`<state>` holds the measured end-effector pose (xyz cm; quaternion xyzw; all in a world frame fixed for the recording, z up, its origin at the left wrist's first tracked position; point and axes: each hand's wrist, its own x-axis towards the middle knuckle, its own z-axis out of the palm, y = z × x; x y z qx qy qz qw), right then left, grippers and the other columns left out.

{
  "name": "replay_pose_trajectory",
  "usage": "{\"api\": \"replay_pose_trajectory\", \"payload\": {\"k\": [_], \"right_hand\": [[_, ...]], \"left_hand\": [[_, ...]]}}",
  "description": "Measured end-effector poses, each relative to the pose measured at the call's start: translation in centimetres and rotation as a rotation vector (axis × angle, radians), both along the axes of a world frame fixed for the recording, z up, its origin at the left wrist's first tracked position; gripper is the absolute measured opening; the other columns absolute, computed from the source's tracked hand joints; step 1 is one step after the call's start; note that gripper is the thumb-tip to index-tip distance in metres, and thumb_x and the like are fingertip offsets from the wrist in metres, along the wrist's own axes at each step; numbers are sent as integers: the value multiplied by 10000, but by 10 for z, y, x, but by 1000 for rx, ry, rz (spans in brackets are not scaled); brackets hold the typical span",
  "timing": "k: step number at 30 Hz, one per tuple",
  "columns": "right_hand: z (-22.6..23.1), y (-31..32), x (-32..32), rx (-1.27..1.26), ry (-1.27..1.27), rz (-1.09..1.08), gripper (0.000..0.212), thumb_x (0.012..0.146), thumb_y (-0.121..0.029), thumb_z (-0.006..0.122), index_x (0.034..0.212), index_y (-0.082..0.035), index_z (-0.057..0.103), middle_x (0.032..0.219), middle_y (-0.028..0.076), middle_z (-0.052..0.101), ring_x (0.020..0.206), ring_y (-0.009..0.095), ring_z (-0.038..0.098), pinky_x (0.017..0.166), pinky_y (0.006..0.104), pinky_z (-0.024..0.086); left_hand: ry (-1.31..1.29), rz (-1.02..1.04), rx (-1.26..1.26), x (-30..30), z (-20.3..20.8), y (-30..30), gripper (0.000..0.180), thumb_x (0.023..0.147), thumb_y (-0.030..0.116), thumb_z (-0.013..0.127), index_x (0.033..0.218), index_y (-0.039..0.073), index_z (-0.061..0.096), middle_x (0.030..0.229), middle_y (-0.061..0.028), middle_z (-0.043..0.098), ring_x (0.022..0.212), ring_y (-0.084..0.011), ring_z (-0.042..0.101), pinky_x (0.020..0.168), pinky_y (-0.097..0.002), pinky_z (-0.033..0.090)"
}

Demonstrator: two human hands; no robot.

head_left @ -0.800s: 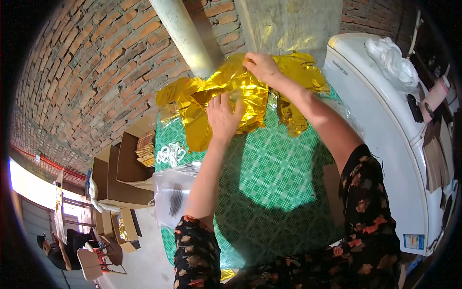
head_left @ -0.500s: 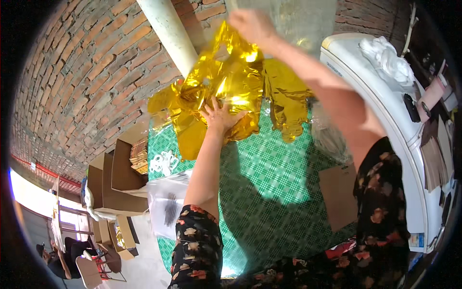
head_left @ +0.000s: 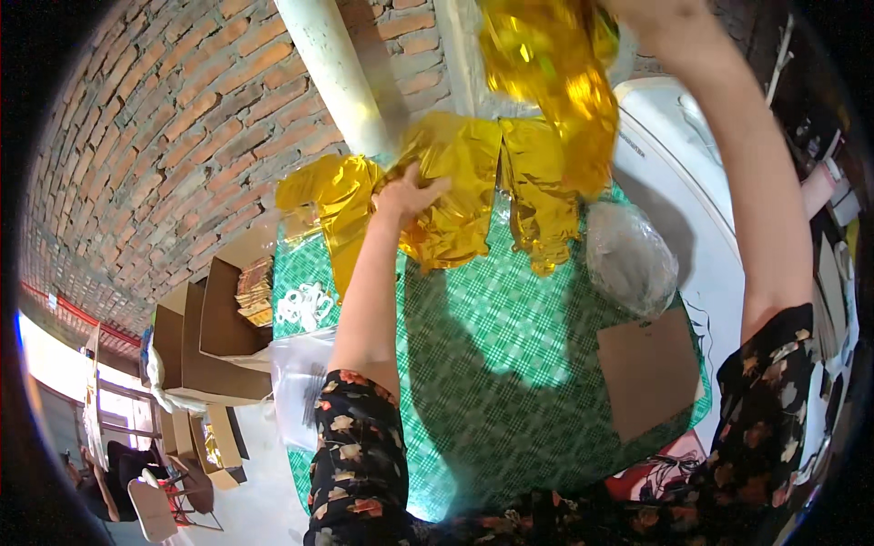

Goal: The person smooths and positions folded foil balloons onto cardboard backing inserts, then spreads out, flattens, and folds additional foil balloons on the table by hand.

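In the head view, lays the left hand (head_left: 403, 195), open with thumb and fingers spread, on the crumpled gold foil (head_left: 460, 214) at the far side of the green checked tabletop (head_left: 519, 318). With the right hand (head_left: 657, 13), blurred and cut off by the upper edge, grips a raised foil piece (head_left: 546, 68); cannot tell how exactly with the fingertips out of view. Hangs that piece in the air at the upper right, with its lower end in front of the flatter foil; cannot tell whether touching it there. Shows near the right edge of the tabletop a clear plastic bag (head_left: 630, 262), and closer to the body a brown cardboard sheet (head_left: 651, 375). Includes on the left a bunch of white rings (head_left: 305, 306) just beyond a clear plastic packet (head_left: 296, 369), partly hidden by the left forearm. Off the tabletop, takes in an open cardboard box (head_left: 205, 366) at left, a white appliance (head_left: 696, 196) at right, and a brick wall (head_left: 182, 127) behind.
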<state>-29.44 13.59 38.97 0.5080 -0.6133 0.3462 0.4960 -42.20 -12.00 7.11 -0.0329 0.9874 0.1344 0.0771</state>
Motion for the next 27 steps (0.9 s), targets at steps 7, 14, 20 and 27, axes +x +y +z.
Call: {"api": "replay_pose_trajectory", "payload": {"k": [7,14,20,27], "right_hand": [[-77,1,-7,317,387,-592,285,1017,-296,617,821,-90,610,585,39,598,473,98,534,409,221,408],[-91,-7,-29,330,-84,-388,241,905,-368,692,873,-128,694,766,126,704,726,356,694,645,489,527],[-68,-20,1,372,-61,-296,320,964,-324,672,779,-74,596,611,61,612,494,159,543,469,314,448],[-20,-2,49,300,-229,-181,228,880,-295,739,872,-75,682,716,97,675,596,215,622,585,357,479]], "left_hand": [[426,81,356,-27,-15,-40,1014,911,638,605,1635,117,122,1598,-312,302,1443,-417,399,1164,-443,365],[93,-441,1606,91,88,28,819,995,478,597,1622,103,226,1590,-96,381,1430,-250,396,1115,-391,399],[564,-423,1002,179,153,55,521,931,211,717,1369,16,513,1267,-91,641,1107,-158,601,911,-330,506],[514,-143,753,183,110,-11,230,934,205,757,1080,28,750,963,-19,746,839,-85,639,771,-256,509]]}}
